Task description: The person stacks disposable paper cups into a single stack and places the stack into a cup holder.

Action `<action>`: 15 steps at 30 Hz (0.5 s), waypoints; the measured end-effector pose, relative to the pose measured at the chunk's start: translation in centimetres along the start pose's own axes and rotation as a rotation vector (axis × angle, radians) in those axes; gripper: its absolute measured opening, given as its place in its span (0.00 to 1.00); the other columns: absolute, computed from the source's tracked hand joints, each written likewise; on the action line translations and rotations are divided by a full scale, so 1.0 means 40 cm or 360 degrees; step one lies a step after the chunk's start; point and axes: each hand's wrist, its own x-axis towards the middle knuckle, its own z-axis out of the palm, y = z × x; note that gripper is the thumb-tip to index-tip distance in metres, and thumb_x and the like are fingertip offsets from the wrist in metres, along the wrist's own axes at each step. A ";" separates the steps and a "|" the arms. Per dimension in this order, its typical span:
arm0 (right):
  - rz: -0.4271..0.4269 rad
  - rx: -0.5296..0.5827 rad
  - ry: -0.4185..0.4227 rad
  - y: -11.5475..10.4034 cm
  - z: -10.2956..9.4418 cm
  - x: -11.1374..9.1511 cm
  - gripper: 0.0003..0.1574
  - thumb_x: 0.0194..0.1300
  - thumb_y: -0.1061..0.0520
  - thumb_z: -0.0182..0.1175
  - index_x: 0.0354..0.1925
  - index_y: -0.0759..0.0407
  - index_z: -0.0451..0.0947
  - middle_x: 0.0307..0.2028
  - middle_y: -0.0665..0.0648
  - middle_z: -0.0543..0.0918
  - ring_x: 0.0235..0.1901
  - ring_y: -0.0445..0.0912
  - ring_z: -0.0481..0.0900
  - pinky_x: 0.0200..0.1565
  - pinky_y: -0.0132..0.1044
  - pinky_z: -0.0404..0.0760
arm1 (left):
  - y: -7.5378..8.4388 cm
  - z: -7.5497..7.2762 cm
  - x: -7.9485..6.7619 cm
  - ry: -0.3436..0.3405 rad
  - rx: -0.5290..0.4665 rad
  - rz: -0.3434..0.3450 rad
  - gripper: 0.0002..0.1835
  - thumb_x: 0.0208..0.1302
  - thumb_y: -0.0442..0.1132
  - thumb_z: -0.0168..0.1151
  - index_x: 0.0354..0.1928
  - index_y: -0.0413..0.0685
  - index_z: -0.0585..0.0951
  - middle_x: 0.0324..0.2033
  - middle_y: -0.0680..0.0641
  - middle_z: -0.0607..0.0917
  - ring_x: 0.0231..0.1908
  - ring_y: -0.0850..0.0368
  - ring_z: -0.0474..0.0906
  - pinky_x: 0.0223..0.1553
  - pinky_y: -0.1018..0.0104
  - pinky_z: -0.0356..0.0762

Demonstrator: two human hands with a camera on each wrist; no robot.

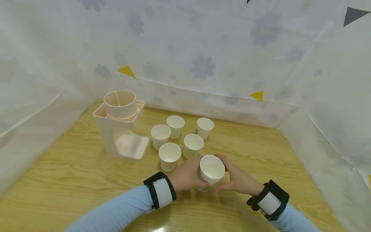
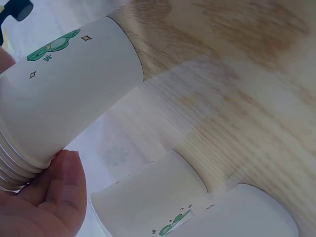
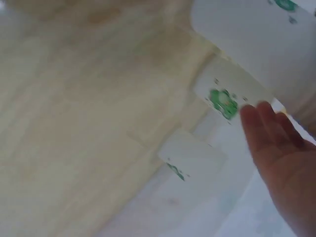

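A nested stack of white paper cups [image 1: 211, 170] stands at the front centre, and my left hand [image 1: 186, 174] grips it near the rims. In the left wrist view the stack [image 2: 74, 89] shows a green printed figure, with fingers [image 2: 61, 192] bent against the rims. My right hand [image 1: 242, 180] is spread at the stack's right side. Its fingers look fairly straight in the right wrist view, beside the stack [image 3: 247, 39]; whether they touch it I cannot tell. Behind the hands stand several single cups, the nearest being a front-left cup [image 1: 169, 158] and a middle cup [image 1: 193, 146].
Farther back are a left cup [image 1: 160, 137], a rear cup [image 1: 175, 127] and a right rear cup [image 1: 204, 129]. A cream appliance-shaped stand [image 1: 107, 135] with a round top holder is at the left. Patterned white sheeting [image 1: 174, 48] encloses the wooden table [image 1: 87, 180].
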 end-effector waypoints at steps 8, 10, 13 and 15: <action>-0.0012 0.0077 0.0157 0.014 0.029 0.000 0.62 0.46 0.50 0.72 0.69 0.67 0.49 0.61 0.69 0.69 0.57 0.56 0.68 0.54 0.63 0.70 | 0.004 -0.009 -0.006 -0.0049 0.0060 0.0002 0.39 0.40 0.45 0.75 0.57 0.43 0.70 0.50 0.46 0.81 0.49 0.57 0.76 0.52 0.60 0.77; -0.0010 0.0091 0.0162 0.013 0.029 0.000 0.61 0.45 0.50 0.72 0.68 0.67 0.49 0.61 0.69 0.69 0.57 0.56 0.69 0.54 0.63 0.70 | 0.005 -0.021 -0.009 -0.0051 0.0149 0.0027 0.37 0.40 0.46 0.74 0.55 0.44 0.71 0.47 0.47 0.82 0.46 0.58 0.77 0.48 0.62 0.79; -0.0007 0.0111 0.0163 0.011 0.028 0.004 0.61 0.44 0.50 0.72 0.68 0.67 0.51 0.60 0.69 0.70 0.57 0.56 0.70 0.55 0.63 0.70 | 0.020 -0.083 -0.025 0.0017 0.0311 0.0068 0.35 0.42 0.43 0.71 0.56 0.42 0.73 0.48 0.44 0.82 0.48 0.54 0.77 0.48 0.59 0.79; -0.0011 0.0098 0.0160 0.012 0.024 0.008 0.61 0.44 0.50 0.72 0.68 0.68 0.50 0.60 0.69 0.70 0.56 0.57 0.70 0.55 0.64 0.70 | 0.023 -0.143 -0.034 0.0051 0.0414 0.0117 0.31 0.45 0.37 0.67 0.56 0.39 0.74 0.49 0.41 0.82 0.48 0.50 0.77 0.48 0.56 0.79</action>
